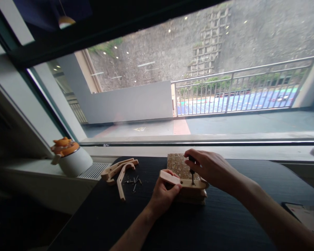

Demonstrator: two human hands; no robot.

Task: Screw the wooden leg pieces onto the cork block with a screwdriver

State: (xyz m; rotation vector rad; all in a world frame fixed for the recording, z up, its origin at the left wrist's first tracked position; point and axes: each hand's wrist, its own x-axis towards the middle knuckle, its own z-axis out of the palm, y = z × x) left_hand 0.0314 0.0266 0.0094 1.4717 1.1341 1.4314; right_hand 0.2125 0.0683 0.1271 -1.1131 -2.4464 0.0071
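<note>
In the head view, the left hand (166, 190) grips the bent end of a pale wooden piece (186, 183), thumb on the near side and fingers curled behind it. The right hand (205, 165) is closed around the dark handle of a screwdriver (193, 177), whose shaft stands nearly upright, its tip on the piece between the hands. The left grip likely keeps the piece from twisting; the woven block (177, 164) behind and beneath it probably acts as a support.

Left of the left hand, loose wooden parts (121, 181) and a few screws (135, 181) lie apart from the work, presumably within reach.

The table's (235, 205) far edge runs just beyond the block, with the window sill (136, 152) past it, so room there looks tight. Bare tabletop opens right of and below the right hand, as far as a flat dark-edged object (299, 216).
</note>
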